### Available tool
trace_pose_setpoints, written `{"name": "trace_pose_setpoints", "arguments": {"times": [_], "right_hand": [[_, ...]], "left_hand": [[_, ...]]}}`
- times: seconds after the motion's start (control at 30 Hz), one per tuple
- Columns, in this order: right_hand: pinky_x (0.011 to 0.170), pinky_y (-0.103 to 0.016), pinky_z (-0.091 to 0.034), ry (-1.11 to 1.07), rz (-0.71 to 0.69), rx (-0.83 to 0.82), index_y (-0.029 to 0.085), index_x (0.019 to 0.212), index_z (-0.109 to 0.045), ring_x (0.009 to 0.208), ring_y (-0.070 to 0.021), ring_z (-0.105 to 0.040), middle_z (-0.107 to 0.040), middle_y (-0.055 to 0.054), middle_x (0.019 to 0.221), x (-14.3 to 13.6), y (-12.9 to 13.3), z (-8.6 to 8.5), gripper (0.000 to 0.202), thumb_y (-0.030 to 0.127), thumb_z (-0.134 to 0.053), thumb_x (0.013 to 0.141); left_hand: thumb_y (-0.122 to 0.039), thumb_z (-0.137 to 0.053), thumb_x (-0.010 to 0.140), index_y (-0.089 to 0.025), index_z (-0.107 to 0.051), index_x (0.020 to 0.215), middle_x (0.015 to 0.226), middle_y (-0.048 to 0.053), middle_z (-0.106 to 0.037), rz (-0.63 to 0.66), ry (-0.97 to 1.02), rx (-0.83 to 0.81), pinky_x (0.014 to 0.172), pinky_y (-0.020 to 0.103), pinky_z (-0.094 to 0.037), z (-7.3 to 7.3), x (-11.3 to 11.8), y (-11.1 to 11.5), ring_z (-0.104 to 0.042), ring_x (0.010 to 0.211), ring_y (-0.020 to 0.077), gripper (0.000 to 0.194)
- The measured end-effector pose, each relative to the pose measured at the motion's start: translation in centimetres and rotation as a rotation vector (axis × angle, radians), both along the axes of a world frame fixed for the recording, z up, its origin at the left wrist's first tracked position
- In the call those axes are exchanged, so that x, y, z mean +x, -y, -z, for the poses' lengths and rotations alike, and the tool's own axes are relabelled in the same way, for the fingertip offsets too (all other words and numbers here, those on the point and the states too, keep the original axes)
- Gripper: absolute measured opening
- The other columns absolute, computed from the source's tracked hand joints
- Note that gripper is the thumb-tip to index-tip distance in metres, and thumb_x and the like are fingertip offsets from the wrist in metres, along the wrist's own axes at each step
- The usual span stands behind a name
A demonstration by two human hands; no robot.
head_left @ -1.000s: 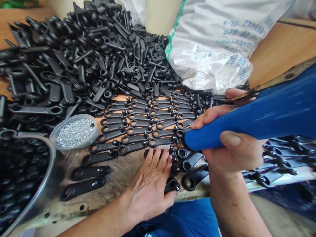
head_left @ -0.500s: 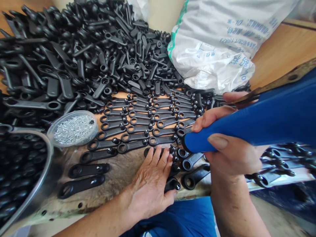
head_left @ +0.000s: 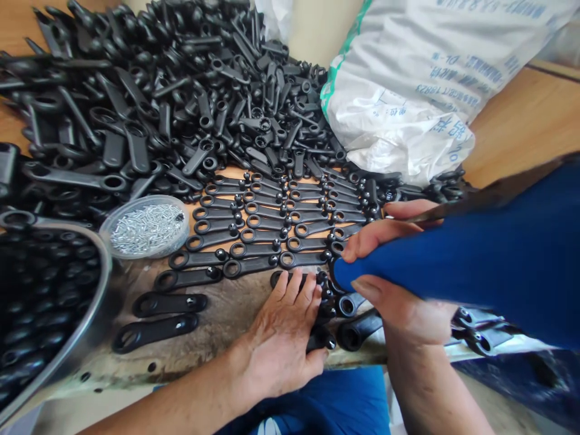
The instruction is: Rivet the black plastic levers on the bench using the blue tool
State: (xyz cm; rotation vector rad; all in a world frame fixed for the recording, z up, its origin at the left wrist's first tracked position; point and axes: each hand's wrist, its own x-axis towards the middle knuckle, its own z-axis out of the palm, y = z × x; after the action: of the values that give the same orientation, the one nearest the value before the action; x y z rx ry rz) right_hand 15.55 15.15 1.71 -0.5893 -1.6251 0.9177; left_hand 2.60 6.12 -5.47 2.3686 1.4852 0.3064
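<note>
My left hand [head_left: 287, 329] lies flat, fingers stretched out, over several black plastic crank handles [head_left: 321, 339] near the table's front edge. Its palm and fingers partly hide them. In my right hand [head_left: 399, 296] is a thick blue handheld tool [head_left: 453, 260], with fingers and thumb wrapped around its narrow end. A dark strip runs along the tool's upper side; motion smears its body. The tool's tip is just right of my left fingertips, above the handles, and I cannot tell whether it touches one. Beyond lie rows of black handles [head_left: 254, 266], each with a ring end.
A big heap of loose black handles [head_left: 181, 90] fills the back left. A round clear tub of small metal pins [head_left: 147, 226] stands left of the rows. At far left is a clear-rimmed container [head_left: 106, 266] of black parts. A white printed sack [head_left: 403, 96] leans at the back right.
The blue tool, in my right hand, has shifted slightly left and down relative to the handles. My left hand stays on the same handles. The whole view has shifted a little.
</note>
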Motion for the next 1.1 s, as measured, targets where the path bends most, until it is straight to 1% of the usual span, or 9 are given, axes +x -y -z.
{"name": "trace_pose_setpoints", "arguments": {"times": [0.1,0.2,0.33,0.4,0.53,0.63,0.77,0.97,1.1], "right_hand": [[0.059,-0.037,-0.048,0.028,-0.007,0.085,0.031,0.109,-0.043,0.061,-0.0198,-0.056,-0.056,0.004,0.07,0.0,-0.1,0.6,0.057,0.02,-0.066,0.058],[0.061,-0.037,-0.048,-0.042,0.119,0.082,0.03,0.103,-0.045,0.06,-0.0187,-0.055,-0.055,0.004,0.07,-0.1,-0.2,0.7,0.051,0.024,-0.068,0.058],[0.051,-0.033,-0.044,-0.294,0.117,0.019,0.028,0.092,-0.051,0.053,-0.0172,-0.052,-0.055,0.003,0.067,0.2,0.0,-0.6,0.037,0.03,-0.067,0.059],[0.05,-0.033,-0.043,-0.319,0.087,-0.01,0.029,0.09,-0.053,0.052,-0.0166,-0.052,-0.054,0.003,0.065,0.6,0.3,-1.5,0.033,0.032,-0.066,0.06],[0.051,-0.035,-0.043,-0.283,0.001,-0.085,0.029,0.101,-0.054,0.052,-0.0183,-0.051,-0.052,0.002,0.063,1.2,1.0,-2.5,0.049,0.032,-0.071,0.055],[0.051,-0.035,-0.042,-0.318,-0.042,-0.093,0.027,0.102,-0.054,0.054,-0.0196,-0.052,-0.054,0.001,0.065,1.3,1.2,-2.2,0.05,0.028,-0.072,0.055],[0.049,-0.034,-0.043,-0.311,-0.027,-0.081,0.026,0.105,-0.053,0.052,-0.0192,-0.051,-0.054,0.001,0.063,1.3,1.0,-1.5,0.054,0.027,-0.072,0.054],[0.048,-0.033,-0.043,-0.21,0.047,-0.096,0.032,0.106,-0.053,0.052,-0.0183,-0.053,-0.053,0.003,0.063,1.5,0.8,-1.5,0.053,0.041,-0.071,0.057],[0.047,-0.032,-0.042,-0.198,0.029,-0.059,0.032,0.105,-0.053,0.052,-0.0177,-0.054,-0.053,0.003,0.065,1.5,0.5,-1.0,0.053,0.043,-0.072,0.056]], "left_hand": [[-0.048,-0.048,0.076,-0.01,-0.036,0.128,0.14,0.014,-0.028,-0.01,0.002,0.036,0.109,0.049,-0.011,0.3,0.0,0.0,-0.009,0.132,0.0324,0.066],[-0.051,-0.047,0.075,-0.008,-0.036,0.128,0.14,0.016,-0.027,-0.009,-0.017,0.084,0.108,0.051,-0.013,0.5,0.0,0.0,-0.012,0.132,0.0324,0.069],[-0.054,-0.042,0.078,-0.007,-0.034,0.129,0.14,0.016,-0.026,0.007,-0.058,0.089,0.107,0.051,-0.015,0.2,0.0,0.0,-0.011,0.132,0.0323,0.07],[-0.055,-0.039,0.079,-0.007,-0.036,0.129,0.14,0.016,-0.026,0.009,-0.074,0.078,0.107,0.051,-0.014,0.1,0.0,0.0,-0.011,0.132,0.032,0.069],[-0.056,-0.035,0.08,-0.006,-0.037,0.128,0.14,0.016,-0.026,0.014,-0.087,0.072,0.108,0.05,-0.012,0.1,0.2,-0.1,-0.011,0.132,0.0325,0.069],[-0.055,-0.036,0.08,-0.006,-0.036,0.129,0.14,0.017,-0.025,0.015,-0.093,0.061,0.108,0.05,-0.011,0.1,0.2,-0.1,-0.011,0.132,0.0328,0.07],[-0.055,-0.036,0.08,-0.006,-0.036,0.129,0.141,0.017,-0.025,0.014,-0.093,0.042,0.108,0.05,-0.011,0.0,0.2,-0.1,-0.01,0.132,0.0325,0.069],[-0.055,-0.037,0.079,-0.007,-0.037,0.128,0.141,0.016,-0.024,0.017,-0.097,0.025,0.108,0.05,-0.009,-0.1,0.1,-0.1,-0.008,0.132,0.0326,0.069],[-0.056,-0.037,0.079,-0.006,-0.035,0.129,0.142,0.016,-0.022,0.018,-0.103,0.01,0.109,0.05,-0.007,-0.1,0.1,-0.1,-0.006,0.132,0.0325,0.071]]}}
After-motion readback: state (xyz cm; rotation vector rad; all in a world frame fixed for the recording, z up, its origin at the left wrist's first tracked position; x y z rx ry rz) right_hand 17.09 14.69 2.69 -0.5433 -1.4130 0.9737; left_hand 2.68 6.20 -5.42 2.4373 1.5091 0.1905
